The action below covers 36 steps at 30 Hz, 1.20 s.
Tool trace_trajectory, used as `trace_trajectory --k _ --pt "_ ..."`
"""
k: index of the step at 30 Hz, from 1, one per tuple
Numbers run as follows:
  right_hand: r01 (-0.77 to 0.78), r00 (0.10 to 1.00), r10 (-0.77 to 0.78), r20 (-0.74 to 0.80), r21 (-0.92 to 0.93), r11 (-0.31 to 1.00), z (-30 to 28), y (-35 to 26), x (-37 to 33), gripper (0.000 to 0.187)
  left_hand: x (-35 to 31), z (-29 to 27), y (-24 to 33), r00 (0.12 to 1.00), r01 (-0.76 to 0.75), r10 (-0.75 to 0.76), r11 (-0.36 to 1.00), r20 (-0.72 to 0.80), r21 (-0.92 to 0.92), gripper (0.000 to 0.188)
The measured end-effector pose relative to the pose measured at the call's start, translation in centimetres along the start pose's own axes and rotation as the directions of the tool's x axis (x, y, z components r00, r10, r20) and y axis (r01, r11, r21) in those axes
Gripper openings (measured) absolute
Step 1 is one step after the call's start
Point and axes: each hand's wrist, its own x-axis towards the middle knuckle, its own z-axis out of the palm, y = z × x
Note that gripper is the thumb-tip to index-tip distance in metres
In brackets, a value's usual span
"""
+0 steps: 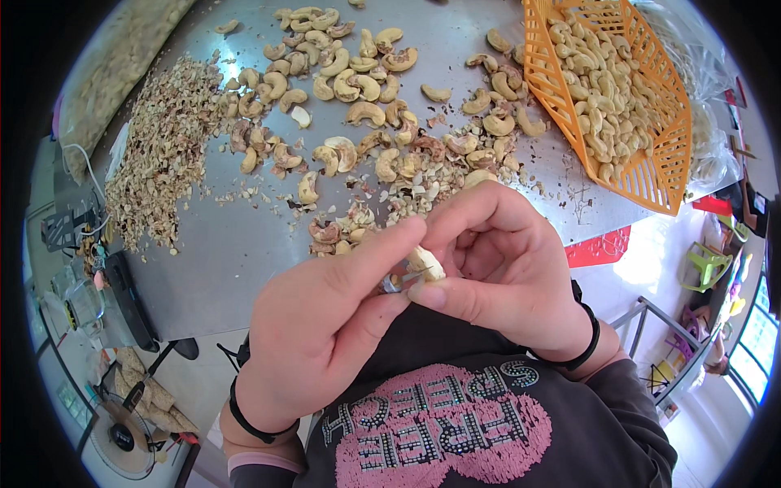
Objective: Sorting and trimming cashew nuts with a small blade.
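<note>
My right hand [508, 264] pinches a pale, peeled-looking cashew nut [426, 264] between thumb and fingers. Against it, my left hand [313, 313] is closed around a small metal tool [390, 284], mostly hidden by the fingers, so its exact kind does not show. Both hands meet just beyond the table's near edge. Past my fingertips lie loose cashews [358, 81], several with patches of brown skin, on the metal table [236, 285]. Skin flakes and nut crumbs [423, 185] are scattered right in front of my hands.
A large heap of skin flakes and bits [167, 146] covers the table's left side. An orange plastic basket [663, 175] full of pale cashews stands at the far right, with clear plastic bags [691, 73] behind it. A big filled bag [122, 61] lies far left.
</note>
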Motion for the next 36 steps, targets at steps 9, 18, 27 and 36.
trace_trajectory --k 9,18,27,36 --pt "-0.054 0.999 0.054 0.007 0.064 0.997 0.2 -0.2 0.1 0.024 -0.1 0.0 0.4 0.989 0.122 -0.129 0.988 -0.074 -0.099 0.029" --pt "0.049 0.999 -0.050 -0.016 -0.034 0.998 -0.1 0.1 0.1 0.023 -0.1 0.2 0.4 0.993 0.098 -0.103 0.992 -0.058 -0.084 0.036" --pt "0.147 0.988 -0.155 -0.021 -0.221 0.964 0.2 -0.1 -0.2 0.025 0.1 0.6 -0.1 0.994 -0.056 0.062 0.996 -0.091 0.073 0.039" --pt "0.273 0.961 -0.271 0.061 -0.379 0.884 0.2 0.1 -0.3 0.027 0.1 0.3 -0.7 0.978 -0.156 0.175 0.975 -0.113 0.157 0.033"
